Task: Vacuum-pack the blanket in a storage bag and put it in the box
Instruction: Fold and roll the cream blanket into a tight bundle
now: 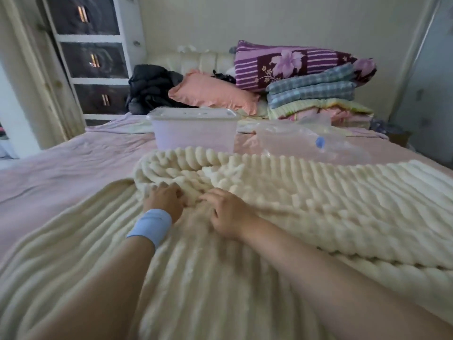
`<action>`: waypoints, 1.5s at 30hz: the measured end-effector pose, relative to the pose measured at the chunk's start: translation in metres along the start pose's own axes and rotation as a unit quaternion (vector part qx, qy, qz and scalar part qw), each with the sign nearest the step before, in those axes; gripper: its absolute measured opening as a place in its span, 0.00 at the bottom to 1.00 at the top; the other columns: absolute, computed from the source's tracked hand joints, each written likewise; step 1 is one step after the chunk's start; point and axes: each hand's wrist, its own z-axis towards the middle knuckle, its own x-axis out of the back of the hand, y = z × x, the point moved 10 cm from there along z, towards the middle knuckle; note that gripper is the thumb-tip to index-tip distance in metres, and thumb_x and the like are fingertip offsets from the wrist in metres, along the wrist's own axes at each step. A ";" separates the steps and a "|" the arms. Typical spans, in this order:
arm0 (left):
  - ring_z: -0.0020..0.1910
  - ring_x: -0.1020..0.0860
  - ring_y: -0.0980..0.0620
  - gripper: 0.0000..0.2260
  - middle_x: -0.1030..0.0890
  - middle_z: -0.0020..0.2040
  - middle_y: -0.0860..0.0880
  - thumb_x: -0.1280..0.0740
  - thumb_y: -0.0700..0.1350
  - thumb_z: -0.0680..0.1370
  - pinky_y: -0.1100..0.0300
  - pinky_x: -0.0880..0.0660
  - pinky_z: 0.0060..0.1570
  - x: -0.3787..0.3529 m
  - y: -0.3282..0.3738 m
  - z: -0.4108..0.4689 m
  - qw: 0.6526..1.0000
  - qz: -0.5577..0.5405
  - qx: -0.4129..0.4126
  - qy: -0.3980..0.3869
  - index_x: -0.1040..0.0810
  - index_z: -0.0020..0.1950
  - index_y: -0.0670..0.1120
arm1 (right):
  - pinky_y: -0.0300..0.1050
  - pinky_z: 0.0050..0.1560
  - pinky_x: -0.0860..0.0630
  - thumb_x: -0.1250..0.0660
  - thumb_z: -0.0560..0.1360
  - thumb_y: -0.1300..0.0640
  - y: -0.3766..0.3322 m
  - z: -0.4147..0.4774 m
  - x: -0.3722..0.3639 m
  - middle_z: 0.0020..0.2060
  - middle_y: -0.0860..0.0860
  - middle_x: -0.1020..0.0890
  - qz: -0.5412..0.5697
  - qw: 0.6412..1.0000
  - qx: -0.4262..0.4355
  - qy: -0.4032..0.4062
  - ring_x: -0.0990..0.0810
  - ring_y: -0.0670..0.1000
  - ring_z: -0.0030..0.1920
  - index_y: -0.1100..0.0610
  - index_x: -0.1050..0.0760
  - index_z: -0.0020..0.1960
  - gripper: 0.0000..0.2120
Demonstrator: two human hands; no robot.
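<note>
Gripping the blanket (318, 192) at its fold, the left hand (166, 198) and right hand (229, 213) should keep edges square and tight.

Dim, flat, cool daylight; no hard shadows, only faint shade under the forearms. Left hand (165, 200), right hand (229, 213) and the blanket (318, 192) ribs around them motion-smeared. Small orange glints on drawer fronts (93, 60) up-left of the left hand. Edges bow, wide-angle.

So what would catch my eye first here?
The cream blanket fills the near bed, and the left hand and right hand grip its folded edge. Behind it stand a clear box and, to its right, a crumpled bag.
</note>
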 end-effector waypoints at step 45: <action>0.67 0.31 0.42 0.36 0.42 0.72 0.55 0.32 0.61 0.68 0.49 0.33 0.67 0.000 -0.094 0.049 0.963 0.149 -0.096 -0.205 0.44 0.72 0.65 | 0.47 0.49 0.30 0.36 0.74 0.52 -0.003 0.119 -0.045 0.61 0.53 0.24 -0.176 0.978 -0.074 -0.088 0.22 0.58 0.59 0.52 0.31 0.61 0.16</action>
